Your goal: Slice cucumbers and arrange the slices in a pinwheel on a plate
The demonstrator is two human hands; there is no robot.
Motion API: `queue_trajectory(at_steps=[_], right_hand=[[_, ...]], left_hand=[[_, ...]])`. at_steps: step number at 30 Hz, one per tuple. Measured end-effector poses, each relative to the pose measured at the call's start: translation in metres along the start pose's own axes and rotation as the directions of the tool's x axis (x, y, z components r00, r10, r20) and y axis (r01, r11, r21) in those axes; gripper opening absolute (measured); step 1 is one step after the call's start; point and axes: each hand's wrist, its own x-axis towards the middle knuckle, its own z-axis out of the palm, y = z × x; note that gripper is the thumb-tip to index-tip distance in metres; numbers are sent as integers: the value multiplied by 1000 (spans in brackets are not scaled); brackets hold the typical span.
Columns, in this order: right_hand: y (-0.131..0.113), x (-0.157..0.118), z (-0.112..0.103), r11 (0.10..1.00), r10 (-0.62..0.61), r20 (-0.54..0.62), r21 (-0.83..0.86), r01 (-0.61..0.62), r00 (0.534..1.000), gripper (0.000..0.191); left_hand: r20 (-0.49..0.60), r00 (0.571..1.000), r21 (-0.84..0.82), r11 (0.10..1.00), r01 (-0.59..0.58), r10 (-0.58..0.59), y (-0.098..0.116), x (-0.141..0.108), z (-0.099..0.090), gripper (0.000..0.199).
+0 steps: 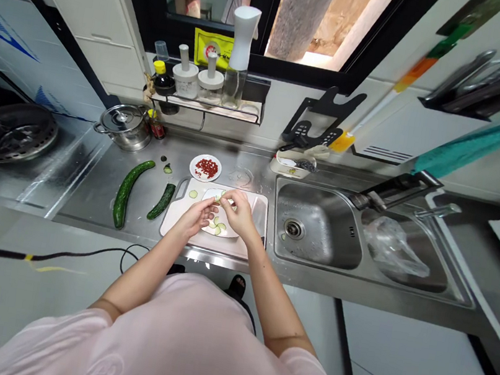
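Note:
Both hands meet above a white plate [229,232] that rests on a pale cutting board [173,217]. My left hand [198,216] has its fingers curled round something small and pale green, which looks like a cucumber slice. My right hand [237,214] pinches at the same small piece from the other side. Several cucumber slices [217,226] lie on the plate below the hands, and a single slice [193,194] is on the board. Left of the board lie a cut cucumber [161,202] and a long whole cucumber [130,193].
A white dish of chopped red pieces [206,168] is behind the board. A steel pot [125,126] stands at the back left, with a pan [7,131] farther left. The sink [320,223] is to the right. A bottle rack [206,106] hangs behind.

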Motion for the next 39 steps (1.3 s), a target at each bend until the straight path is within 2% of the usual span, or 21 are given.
queue_trajectory(at_steps=[6, 11, 18, 25, 32, 39], right_hand=[[6, -3, 6, 998, 55, -8, -33, -56, 998, 18], [9, -4, 11, 995, 102, -16, -5, -103, 995, 19], [10, -6, 17, 964, 242, -31, 124, -237, 970, 24], [13, -9, 26, 925, 324, -32, 219, -309, 946, 26], [21, -10, 35, 885, 409, -30, 256, -388, 912, 27], [18, -9, 37, 776, 496, 49, 422, -468, 867, 29]], left_hand=[[-61, 985, 94, 983, -157, 163, 2, 2, -3, 36], [-112, 944, 214, 935, -281, 309, 3, 9, -7, 40], [-64, 891, 274, 866, -418, 450, 3, 9, -7, 42], [-52, 878, 249, 857, -450, 476, 1, 14, -12, 43], [-27, 860, 336, 815, -472, 509, 1, 14, -13, 52], [4, 856, 394, 786, -476, 517, 3, 14, -14, 53]])
